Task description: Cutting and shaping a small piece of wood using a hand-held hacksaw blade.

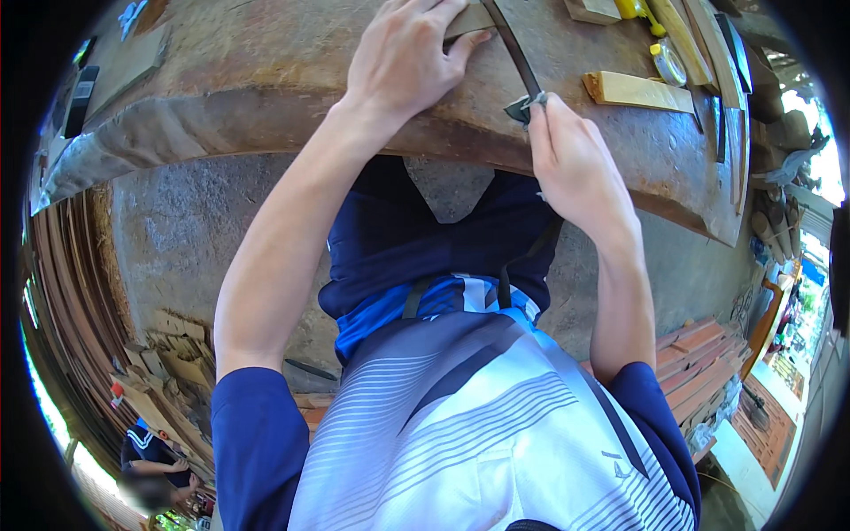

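Note:
Over the far middle of the wooden workbench [266, 44], my left hand [403, 57] is closed on a small wooden block [471, 21]. Its thumb lies along the near side, and the fingertips run out at the top of the picture. My right hand [580, 164], at the bench's near edge, pinches the near end of a long, narrow dark strip [513, 44], which looks like a blade. Grey-green cloth [522, 107] wraps that end. The strip slants away past the block's right side, close beside my left thumb; its far end is out of view.
Right on the bench lie a pale wood piece [642, 92], a roll of tape [668, 65], a yellow tool [639, 12] and long wooden strips [708, 44]. Stacked boards [699, 367] stand behind at right, timber [71, 274] at left. Another person [155, 456] is at lower left.

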Motion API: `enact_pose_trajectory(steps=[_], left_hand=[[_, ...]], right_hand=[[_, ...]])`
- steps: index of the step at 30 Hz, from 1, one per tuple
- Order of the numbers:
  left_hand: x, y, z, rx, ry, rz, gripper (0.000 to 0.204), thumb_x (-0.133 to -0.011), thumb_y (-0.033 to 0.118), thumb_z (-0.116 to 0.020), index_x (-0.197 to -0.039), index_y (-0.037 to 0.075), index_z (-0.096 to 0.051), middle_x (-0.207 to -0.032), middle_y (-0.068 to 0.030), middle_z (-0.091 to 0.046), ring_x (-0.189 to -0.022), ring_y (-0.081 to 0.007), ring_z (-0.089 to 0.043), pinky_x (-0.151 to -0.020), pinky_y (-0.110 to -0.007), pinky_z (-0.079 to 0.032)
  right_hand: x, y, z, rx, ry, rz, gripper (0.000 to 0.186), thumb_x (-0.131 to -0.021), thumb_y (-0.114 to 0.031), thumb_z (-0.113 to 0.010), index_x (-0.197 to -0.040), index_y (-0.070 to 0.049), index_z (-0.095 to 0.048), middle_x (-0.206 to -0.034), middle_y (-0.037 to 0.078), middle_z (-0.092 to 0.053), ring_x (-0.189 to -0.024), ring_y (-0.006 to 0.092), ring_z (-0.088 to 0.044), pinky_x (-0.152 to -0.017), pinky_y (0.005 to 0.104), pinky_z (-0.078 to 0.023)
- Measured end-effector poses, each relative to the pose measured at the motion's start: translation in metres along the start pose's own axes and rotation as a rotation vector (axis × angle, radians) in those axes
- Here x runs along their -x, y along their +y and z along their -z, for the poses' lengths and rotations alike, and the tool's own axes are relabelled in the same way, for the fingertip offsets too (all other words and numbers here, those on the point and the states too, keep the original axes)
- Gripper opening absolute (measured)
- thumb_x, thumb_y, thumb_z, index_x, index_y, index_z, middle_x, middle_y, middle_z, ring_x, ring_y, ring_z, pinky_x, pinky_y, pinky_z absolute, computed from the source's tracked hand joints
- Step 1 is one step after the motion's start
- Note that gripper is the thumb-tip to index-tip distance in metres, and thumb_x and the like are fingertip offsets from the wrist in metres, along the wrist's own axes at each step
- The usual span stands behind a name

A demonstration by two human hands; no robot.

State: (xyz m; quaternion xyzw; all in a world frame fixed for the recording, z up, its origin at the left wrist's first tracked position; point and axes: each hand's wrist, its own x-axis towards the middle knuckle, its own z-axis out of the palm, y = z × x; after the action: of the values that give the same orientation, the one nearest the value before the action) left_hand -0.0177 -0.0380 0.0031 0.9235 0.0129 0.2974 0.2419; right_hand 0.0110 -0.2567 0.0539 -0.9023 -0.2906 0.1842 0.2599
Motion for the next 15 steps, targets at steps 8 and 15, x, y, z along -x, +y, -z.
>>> enact_pose_trajectory(steps=[8, 15], left_hand=[[0.001, -0.001, -0.001, 0.001, 0.025, -0.030, 0.034, -0.088, 0.018, -0.078, -0.113, -0.005, -0.073, -0.104, -0.0182, -0.066, -0.106, -0.0379, -0.063, -0.097, -0.046, -0.052], [0.003, 0.001, 0.005, 0.036, -0.018, 0.000, 0.036, -0.089, 0.019, -0.078, -0.115, -0.005, -0.072, -0.104, -0.0167, -0.066, -0.107, -0.0370, -0.063, -0.097, -0.046, -0.051]], right_hand=[[-0.022, 0.005, -0.017, 0.070, 0.102, 0.163, 0.030, -0.109, -0.023, -0.048, -0.105, 0.004, -0.060, -0.107, 0.036, -0.070, -0.108, 0.0557, -0.063, -0.095, 0.0625, -0.050], [-0.066, -0.015, -0.004, 0.037, -0.054, 0.073, 0.039, -0.106, -0.023, -0.046, -0.110, 0.008, -0.069, -0.110, 0.040, -0.068, -0.111, 0.0571, -0.063, -0.096, 0.0598, -0.052]])
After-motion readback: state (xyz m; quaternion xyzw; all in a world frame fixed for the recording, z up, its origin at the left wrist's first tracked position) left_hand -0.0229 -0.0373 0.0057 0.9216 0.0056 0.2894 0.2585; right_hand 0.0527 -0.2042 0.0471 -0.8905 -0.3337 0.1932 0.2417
